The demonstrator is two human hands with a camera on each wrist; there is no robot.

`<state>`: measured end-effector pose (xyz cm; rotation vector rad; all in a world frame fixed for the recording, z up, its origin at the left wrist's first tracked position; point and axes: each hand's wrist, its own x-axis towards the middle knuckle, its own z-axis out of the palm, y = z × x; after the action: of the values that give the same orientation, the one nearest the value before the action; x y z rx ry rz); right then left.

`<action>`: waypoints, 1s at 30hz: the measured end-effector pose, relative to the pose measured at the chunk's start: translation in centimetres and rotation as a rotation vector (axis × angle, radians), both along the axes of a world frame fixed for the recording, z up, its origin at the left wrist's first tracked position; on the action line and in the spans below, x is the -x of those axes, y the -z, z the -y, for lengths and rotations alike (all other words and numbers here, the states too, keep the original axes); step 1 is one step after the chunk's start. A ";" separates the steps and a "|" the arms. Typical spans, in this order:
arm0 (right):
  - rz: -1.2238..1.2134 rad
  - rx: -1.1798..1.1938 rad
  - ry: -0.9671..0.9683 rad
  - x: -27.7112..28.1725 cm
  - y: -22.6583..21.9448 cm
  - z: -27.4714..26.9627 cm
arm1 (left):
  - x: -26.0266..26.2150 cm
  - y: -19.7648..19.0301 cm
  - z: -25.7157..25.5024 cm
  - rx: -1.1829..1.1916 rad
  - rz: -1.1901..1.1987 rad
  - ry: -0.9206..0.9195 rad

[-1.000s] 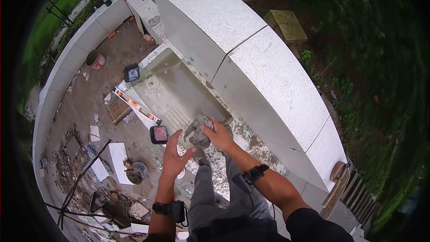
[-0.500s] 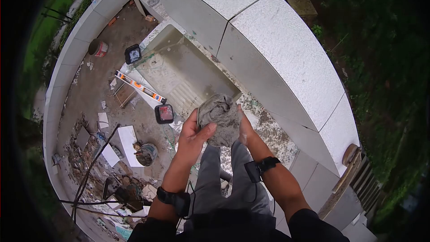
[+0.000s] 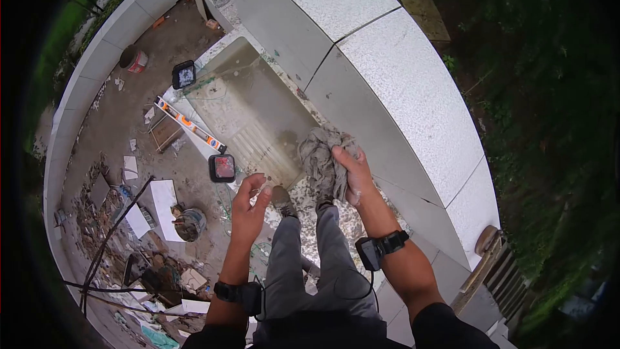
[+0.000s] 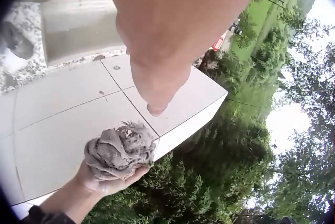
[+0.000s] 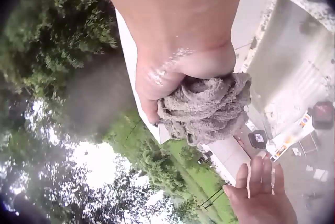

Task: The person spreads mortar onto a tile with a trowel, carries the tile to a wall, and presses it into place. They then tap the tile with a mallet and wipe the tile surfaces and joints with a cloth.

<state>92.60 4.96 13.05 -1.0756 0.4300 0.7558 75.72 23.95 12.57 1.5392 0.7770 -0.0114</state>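
The person wears long grey trousers [image 3: 323, 265] and a dark top with short black sleeves [image 3: 445, 323]. Each wrist has a black strap holding a small black camera box [image 3: 371, 252]. Dark, dusty shoes [image 3: 282, 201] cover the feet.

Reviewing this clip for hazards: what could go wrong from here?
1. Only the right hand grips the wet grey rag; the left hand is open and apart, so the rag could slip into the basin.
2. The person stands on the ledge above debris-strewn ground; a misstep might mean a fall.
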 end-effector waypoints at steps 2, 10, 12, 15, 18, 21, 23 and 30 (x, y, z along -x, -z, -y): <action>0.477 0.271 -0.275 -5.4 -2.3 -0.9 | 2.5 1.1 -0.4 -0.041 -0.015 -0.013; 1.866 1.319 -1.170 -21.6 -0.4 -9.9 | 9.8 4.6 1.5 -0.246 -0.148 0.038; 1.966 1.343 -1.284 -22.2 0.9 -9.7 | 10.1 4.9 2.1 -0.241 -0.155 0.048; 2.067 1.372 -1.498 -21.6 1.9 -8.4 | 10.7 5.3 3.1 -0.289 -0.116 0.089; 1.891 1.484 -1.800 -19.4 1.0 -5.4 | 11.0 5.4 3.7 -0.232 -0.148 0.064; 1.597 1.518 -2.084 -16.8 -1.3 -3.9 | 11.5 5.8 4.0 -0.224 -0.119 0.045; 1.837 1.379 -2.057 -16.2 -1.5 -4.1 | 11.7 6.1 3.8 -0.212 -0.112 0.051; 2.200 1.486 -1.840 -21.5 4.3 -10.9 | 12.8 6.1 2.3 -0.262 -0.122 0.092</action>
<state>114.12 15.89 8.70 1.7877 1.7169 0.0152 62.92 21.69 6.45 1.8358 0.8281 -0.0742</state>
